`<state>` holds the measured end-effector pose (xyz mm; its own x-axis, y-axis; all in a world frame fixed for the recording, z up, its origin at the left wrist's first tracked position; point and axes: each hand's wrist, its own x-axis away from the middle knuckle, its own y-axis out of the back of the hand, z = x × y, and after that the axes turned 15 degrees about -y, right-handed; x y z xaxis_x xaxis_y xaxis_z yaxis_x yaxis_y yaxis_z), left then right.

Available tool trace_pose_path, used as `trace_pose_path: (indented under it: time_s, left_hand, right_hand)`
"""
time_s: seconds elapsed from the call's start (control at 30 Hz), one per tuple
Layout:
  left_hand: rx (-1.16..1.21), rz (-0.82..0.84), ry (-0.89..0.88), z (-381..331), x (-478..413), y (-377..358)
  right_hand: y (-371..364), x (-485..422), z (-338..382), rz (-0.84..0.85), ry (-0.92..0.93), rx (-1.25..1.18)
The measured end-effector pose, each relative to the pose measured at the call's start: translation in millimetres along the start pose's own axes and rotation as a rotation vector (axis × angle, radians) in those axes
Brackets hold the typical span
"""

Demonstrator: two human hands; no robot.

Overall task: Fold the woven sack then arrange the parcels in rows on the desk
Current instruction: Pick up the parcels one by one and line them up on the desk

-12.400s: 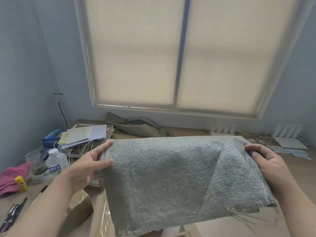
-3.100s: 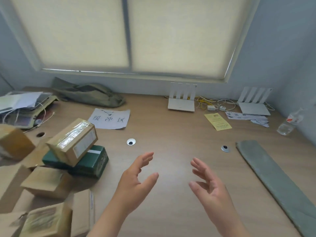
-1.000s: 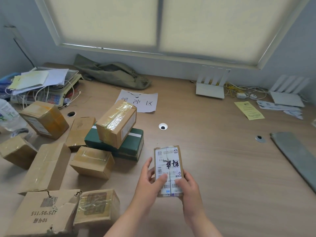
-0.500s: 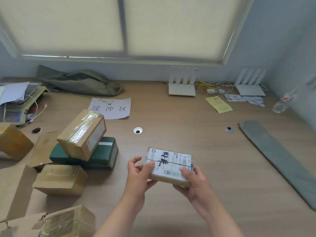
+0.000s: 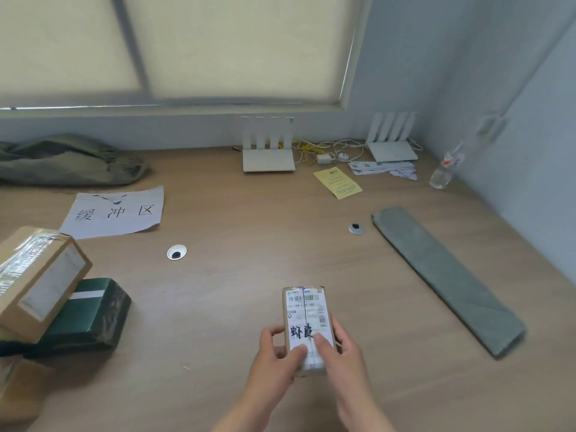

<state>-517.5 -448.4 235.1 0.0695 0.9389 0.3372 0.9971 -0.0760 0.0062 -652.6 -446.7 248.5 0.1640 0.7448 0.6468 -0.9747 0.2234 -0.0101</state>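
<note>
Currently both hands are on one parcel: the left hand [image 5: 277,353] and right hand [image 5: 339,353] curl round the near end of a small flat brown cardboard parcel with a white printed shipping label [image 5: 307,322], thumbs on the label. It sits low over the pale wood-grain surface [image 5: 249,275]; whether it touches cannot be told. The grey-green woven sack [image 5: 445,275], folded into a long flat strip, lies well right of the right hand, so folding looks done and row-laying barely begun. More parcels sit well left of the left hand: a brown carton wrapped in shiny clear tape [image 5: 40,275] rests tilted on a dark green film-wrapped box [image 5: 87,313].

Risks: the grip is only at the near end, so the far end could dip and the parcel land skewed, spoiling the row line. The label looks smooth, so the thumbs may slide. The tilted carton looks unstable, and pulling the green box out would likely topple it.

Materials: the parcel is rigid, square-edged matte card. The sack is a coarse, limp weave. The surface is smooth laminate.
</note>
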Motion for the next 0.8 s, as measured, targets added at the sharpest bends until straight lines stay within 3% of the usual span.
trace_pose_path:
  time_s: [0.17, 0.43, 0.8]
  left_hand:
    - [-0.053, -0.001, 0.015, 22.9, -48.5, -56.4]
    - [-0.284, -0.057, -0.027, 53.0, -143.2, -123.5]
    - [-0.357, -0.155, -0.154, 21.5, -297.1, -159.1]
  right_hand:
    - [51.1, -54.6, 0.4, -0.077, -0.076, 0.097]
    - [93.2, -172.3, -0.5, -0.245, -0.026, 0.322]
    - [95.5, -310.3, 92.3, -0.299, 0.096, 0.477]
